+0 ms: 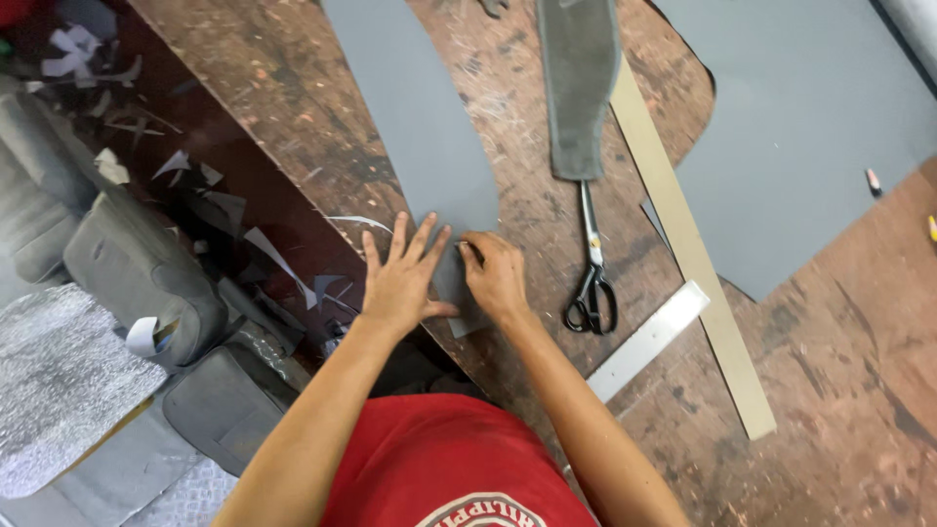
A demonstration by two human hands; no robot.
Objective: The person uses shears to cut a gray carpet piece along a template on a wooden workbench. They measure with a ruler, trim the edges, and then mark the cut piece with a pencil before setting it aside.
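So the long grey strip (415, 117) runs up the worn wooden table (830, 390) from the near edge, and both hands are at its near end. Left hand (400, 278) is flat, fingers spread, pinning the strip down. Right hand (496, 278) is curled just beside it, fingertips pressed at the strip's edge; it might be pinching a small marker or the corner itself, honestly can't tell from this angle. The hands sit close together, nearly touching, neither wrapped around anything big.

Right of the hands lie black-handled scissors (590, 283), blades pointing away toward a darker grey fabric piece (578, 78). A tan cardboard strip (688, 254) slants across, a metal ruler (649, 340) sits under it, and a big grey sheet (810, 127) fills the far right. Floor on the left is littered with offcuts (195, 185) and grey seat cushions (137, 273).

What could go wrong: the strip's end hangs right at the table edge, so if the flat hand eases off, it could slide or buckle and throw off the line.
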